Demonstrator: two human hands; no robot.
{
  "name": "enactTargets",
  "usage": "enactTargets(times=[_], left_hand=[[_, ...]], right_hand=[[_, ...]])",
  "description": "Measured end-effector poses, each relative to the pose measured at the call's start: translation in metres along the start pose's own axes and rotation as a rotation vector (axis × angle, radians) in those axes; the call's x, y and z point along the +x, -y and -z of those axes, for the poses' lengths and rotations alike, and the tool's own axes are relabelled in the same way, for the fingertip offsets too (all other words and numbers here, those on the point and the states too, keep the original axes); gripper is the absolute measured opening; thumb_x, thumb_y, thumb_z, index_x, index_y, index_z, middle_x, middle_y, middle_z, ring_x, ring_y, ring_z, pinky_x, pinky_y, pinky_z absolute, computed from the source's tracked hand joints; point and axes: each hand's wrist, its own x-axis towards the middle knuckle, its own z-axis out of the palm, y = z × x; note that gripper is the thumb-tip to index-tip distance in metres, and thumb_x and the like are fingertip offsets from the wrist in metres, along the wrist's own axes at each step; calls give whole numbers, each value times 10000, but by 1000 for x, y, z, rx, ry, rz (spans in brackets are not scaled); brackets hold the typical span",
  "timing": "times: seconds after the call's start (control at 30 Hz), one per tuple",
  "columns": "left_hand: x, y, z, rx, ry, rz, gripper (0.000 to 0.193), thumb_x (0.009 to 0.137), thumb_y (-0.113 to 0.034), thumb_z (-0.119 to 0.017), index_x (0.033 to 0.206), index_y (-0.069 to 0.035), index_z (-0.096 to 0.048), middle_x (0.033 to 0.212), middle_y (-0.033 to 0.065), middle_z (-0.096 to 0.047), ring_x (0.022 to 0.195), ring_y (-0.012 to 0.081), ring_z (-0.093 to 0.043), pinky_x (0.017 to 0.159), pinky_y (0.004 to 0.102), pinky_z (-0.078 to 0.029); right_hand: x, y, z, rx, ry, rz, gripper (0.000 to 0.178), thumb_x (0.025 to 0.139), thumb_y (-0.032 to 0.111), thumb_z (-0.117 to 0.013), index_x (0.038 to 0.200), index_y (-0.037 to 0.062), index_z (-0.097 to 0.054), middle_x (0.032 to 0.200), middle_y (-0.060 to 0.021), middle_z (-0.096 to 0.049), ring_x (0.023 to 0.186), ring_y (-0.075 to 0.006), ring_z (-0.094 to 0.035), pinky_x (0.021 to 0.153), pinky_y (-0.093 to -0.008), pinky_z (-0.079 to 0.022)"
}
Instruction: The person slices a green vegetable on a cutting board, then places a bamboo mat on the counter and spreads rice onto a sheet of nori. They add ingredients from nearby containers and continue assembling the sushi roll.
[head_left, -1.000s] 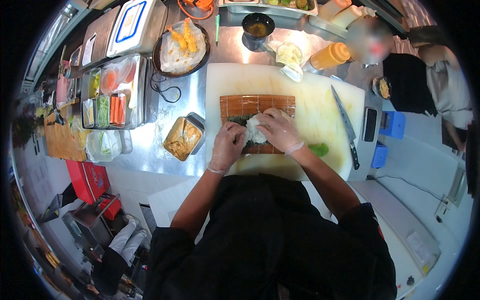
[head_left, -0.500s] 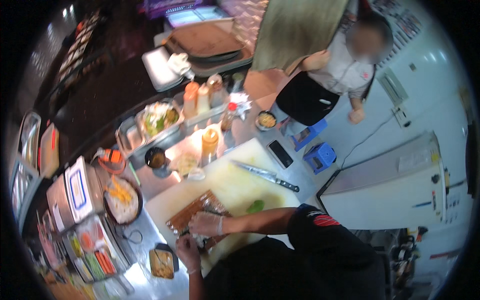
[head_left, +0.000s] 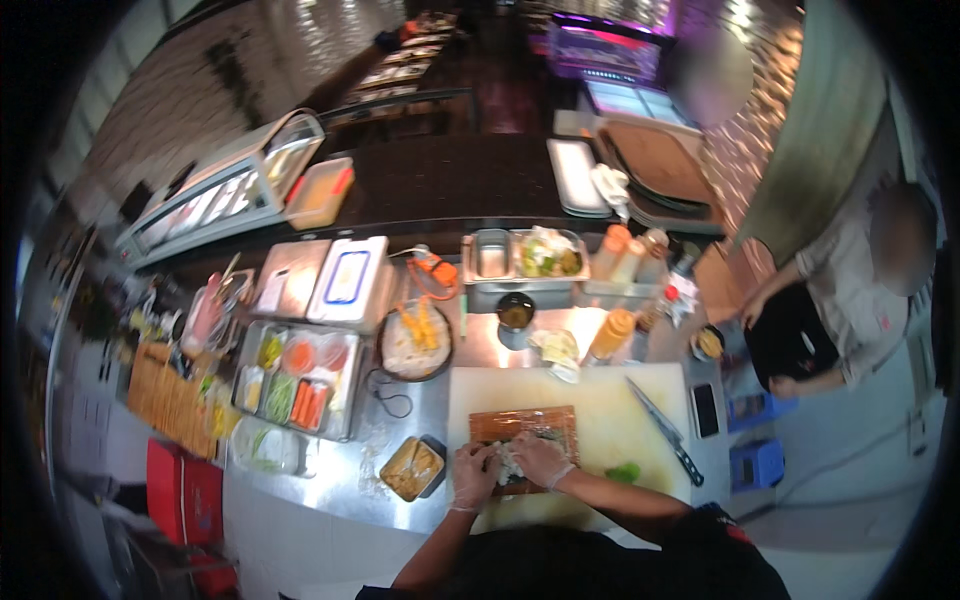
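Note:
Both my hands, in clear gloves, work over a film-wrapped bamboo rolling mat point(head_left: 493, 425) on the white cutting board point(head_left: 600, 395). My left hand point(head_left: 474, 474) has its fingers curled and pinched at the left side of a white lump that looks like rice point(head_left: 507, 467). From the other side, the bent fingers of my right hand point(head_left: 541, 460) press together on that lump. Dark bits show around it; my fingers cover the rest. A green leaf point(head_left: 623, 472) lies on the board, right of the mat. Farther right rests a long knife point(head_left: 660, 422), blade pointing away from me.
Left of the board stand a tan-filled tub point(head_left: 412, 470), a tray of cut fillings point(head_left: 298, 378) and a bowl with orange strips point(head_left: 416, 338). Sauce bottles point(head_left: 612, 333) stand behind the board. A phone point(head_left: 705, 410) lies at right, beyond it a person point(head_left: 840, 300).
My view has swung, so the counter now sits level and more of the left side shows. Both hands stay at the mat; the person at right has lowered a raised hand.

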Motion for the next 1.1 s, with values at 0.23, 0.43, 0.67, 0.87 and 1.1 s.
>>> enactTargets(times=[0.23, 0.43, 0.67, 0.87, 1.1], left_hand=[[-19, 17, -28, -19, 24, 154, 113, 882, -89, -740, 979, -35, -755, 922, 220, -727, 843, 428, -709, 775, 523, -565], [-48, 1, -1, -299, 8, 330, 271, 899, -64, -800, 1154, -51, -712, 999, 183, -732, 893, 379, -736, 798, 462, -584], [-39, 1, -7, -327, 36, 224, 247, 891, -40, -815, 1119, -44, -720, 1052, 172, -748, 868, 351, -749, 784, 429, -595], [-14, 5, -11, -466, 6, 413, 251, 881, -6, -824, 1120, -17, -748, 1024, 146, -730, 841, 269, -734, 780, 367, -597], [-4, 7, -6, -271, 96, 299, 235, 896, -61, -812, 1118, -7, -756, 1097, 181, -700, 918, 339, -715, 818, 413, -589]], right_hand=[[16, -50, -42, -112, 54, -65, 199, 967, 264, -681, 956, 66, -701, 924, -216, -726, 868, -414, -711, 778, -542, -542], [10, 14, 0, -139, -26, 105, 210, 910, 236, -777, 1083, 124, -736, 1134, -98, -718, 1078, -363, -679, 918, -489, -554], [45, 9, 0, 10, 143, -70, 111, 929, 165, -750, 1010, 90, -750, 984, -82, -734, 989, -351, -687, 850, -475, -571], [18, 4, -8, 8, -27, 123, 191, 925, 127, -746, 1100, 48, -742, 1067, -133, -736, 1057, -367, -696, 890, -458, -575], [17, -12, 6, 202, 21, -71, 193, 893, 119, -798, 1061, 34, -756, 1049, -135, -726, 1062, -358, -698, 937, -444, -568]])
